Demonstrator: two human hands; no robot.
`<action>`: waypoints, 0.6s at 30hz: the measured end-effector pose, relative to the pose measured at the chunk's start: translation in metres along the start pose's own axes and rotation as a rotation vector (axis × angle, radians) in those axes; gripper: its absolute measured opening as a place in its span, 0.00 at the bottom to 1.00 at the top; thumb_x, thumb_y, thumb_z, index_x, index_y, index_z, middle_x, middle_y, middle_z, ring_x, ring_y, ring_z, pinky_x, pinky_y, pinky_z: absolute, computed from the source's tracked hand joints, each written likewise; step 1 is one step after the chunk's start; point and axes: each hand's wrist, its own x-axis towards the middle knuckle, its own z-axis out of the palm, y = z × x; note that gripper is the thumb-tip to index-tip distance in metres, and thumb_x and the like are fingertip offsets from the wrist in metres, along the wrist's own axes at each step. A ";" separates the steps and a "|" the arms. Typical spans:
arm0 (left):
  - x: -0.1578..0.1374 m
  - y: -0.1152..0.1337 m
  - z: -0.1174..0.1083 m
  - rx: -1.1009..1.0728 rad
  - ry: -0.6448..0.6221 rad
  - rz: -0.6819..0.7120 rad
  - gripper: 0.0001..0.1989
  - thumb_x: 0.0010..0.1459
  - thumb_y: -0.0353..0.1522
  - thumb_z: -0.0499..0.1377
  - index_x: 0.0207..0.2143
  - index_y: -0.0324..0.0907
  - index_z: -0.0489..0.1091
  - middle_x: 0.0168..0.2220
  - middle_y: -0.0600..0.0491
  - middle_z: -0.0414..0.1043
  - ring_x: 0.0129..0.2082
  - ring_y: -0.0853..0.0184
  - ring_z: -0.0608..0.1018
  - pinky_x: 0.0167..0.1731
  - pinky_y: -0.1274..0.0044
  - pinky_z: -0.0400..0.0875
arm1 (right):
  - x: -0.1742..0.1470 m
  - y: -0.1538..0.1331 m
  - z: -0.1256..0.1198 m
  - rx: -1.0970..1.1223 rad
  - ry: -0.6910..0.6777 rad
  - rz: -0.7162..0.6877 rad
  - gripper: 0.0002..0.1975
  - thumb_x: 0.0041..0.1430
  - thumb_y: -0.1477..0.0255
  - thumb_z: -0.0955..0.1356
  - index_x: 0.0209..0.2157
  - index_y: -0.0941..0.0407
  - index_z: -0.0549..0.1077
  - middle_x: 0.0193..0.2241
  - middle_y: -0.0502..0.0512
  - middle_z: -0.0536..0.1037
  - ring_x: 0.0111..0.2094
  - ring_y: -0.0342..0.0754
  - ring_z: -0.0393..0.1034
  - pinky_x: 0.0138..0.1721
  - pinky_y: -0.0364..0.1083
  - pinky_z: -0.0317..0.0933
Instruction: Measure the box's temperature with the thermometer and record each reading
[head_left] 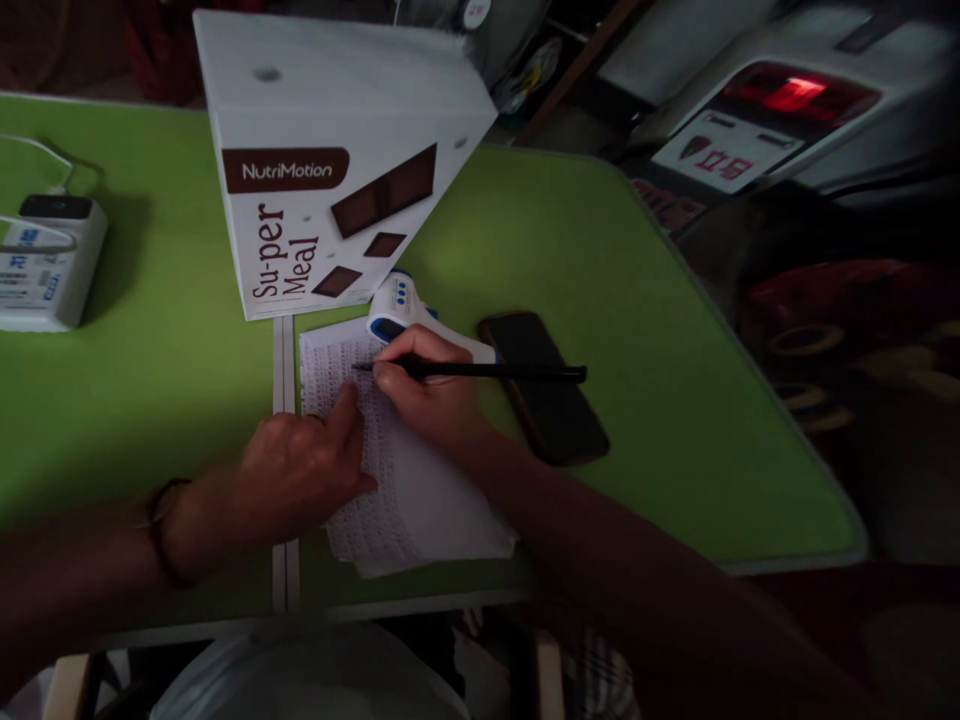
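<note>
**On a green table (690,430), pen (502,371) over paper (442,500)**

Beyond the near edge of the table, the paper lies aslant before the person, its left part thick with handwriting. The right hand (439,400) grips the pen between thumb and fingers near its tip, presumably for fine control; whether the tip touches the paper I cannot tell. The left hand (300,470) holds nothing: it rests across the written side, thumb spread and index finger reaching just below the tip, probably to steady the paper and mark the place. Its other fingers are mostly hidden.

At the paper's top, the thermometer (397,300) seems to lie over a corner, where its weight may help pin it. Behind stands the box (289,240), upright. The phone (570,425) lies face up to the right, under the pen's far end, perhaps for easy reach.
</note>
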 end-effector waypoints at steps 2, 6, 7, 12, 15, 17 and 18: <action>-0.001 0.001 0.001 0.007 0.003 -0.001 0.25 0.60 0.45 0.61 0.49 0.31 0.74 0.59 0.32 0.67 0.20 0.66 0.77 0.15 0.73 0.69 | -0.001 0.001 0.001 -0.010 0.031 -0.028 0.04 0.51 0.73 0.65 0.24 0.54 0.66 0.18 0.45 0.67 0.20 0.41 0.59 0.23 0.44 0.58; -0.001 -0.006 0.004 -0.033 0.095 0.023 0.21 0.63 0.44 0.59 0.42 0.33 0.74 0.52 0.36 0.72 0.20 0.68 0.75 0.16 0.74 0.67 | -0.001 0.004 -0.003 -0.075 -0.026 -0.163 0.03 0.59 0.73 0.65 0.32 0.53 0.71 0.27 0.50 0.75 0.29 0.45 0.70 0.32 0.47 0.67; -0.001 -0.011 0.004 -0.074 0.184 0.035 0.19 0.64 0.44 0.57 0.39 0.34 0.73 0.47 0.39 0.74 0.22 0.68 0.76 0.18 0.74 0.68 | 0.000 0.005 -0.006 -0.109 -0.088 -0.228 0.04 0.61 0.73 0.64 0.35 0.53 0.72 0.30 0.52 0.76 0.32 0.46 0.72 0.35 0.48 0.68; 0.003 -0.048 0.001 -0.394 0.884 -0.110 0.10 0.66 0.41 0.54 0.37 0.44 0.61 0.38 0.49 0.66 0.42 0.61 0.74 0.42 0.66 0.74 | -0.001 0.007 -0.025 -0.465 -0.428 -0.477 0.15 0.68 0.75 0.59 0.49 0.55 0.73 0.44 0.61 0.75 0.46 0.53 0.71 0.45 0.53 0.68; 0.007 -0.069 0.009 -0.436 1.102 -0.432 0.17 0.61 0.44 0.58 0.45 0.47 0.57 0.47 0.47 0.59 0.51 0.56 0.68 0.53 0.56 0.66 | -0.003 0.007 -0.028 -0.649 -0.474 -0.527 0.17 0.68 0.78 0.58 0.52 0.55 0.72 0.45 0.61 0.74 0.47 0.53 0.69 0.45 0.52 0.66; 0.012 -0.083 0.020 -0.564 1.034 -0.567 0.30 0.59 0.50 0.59 0.55 0.48 0.50 0.59 0.43 0.51 0.62 0.50 0.60 0.59 0.52 0.59 | -0.003 0.006 -0.028 -0.713 -0.484 -0.570 0.18 0.67 0.79 0.58 0.52 0.54 0.72 0.43 0.59 0.74 0.47 0.52 0.68 0.44 0.50 0.65; 0.014 -0.090 0.026 -0.661 0.966 -0.584 0.38 0.57 0.53 0.60 0.59 0.49 0.45 0.63 0.42 0.46 0.65 0.47 0.54 0.60 0.50 0.56 | -0.003 0.005 -0.028 -0.725 -0.477 -0.591 0.19 0.67 0.80 0.58 0.52 0.54 0.72 0.42 0.59 0.74 0.46 0.51 0.68 0.43 0.49 0.64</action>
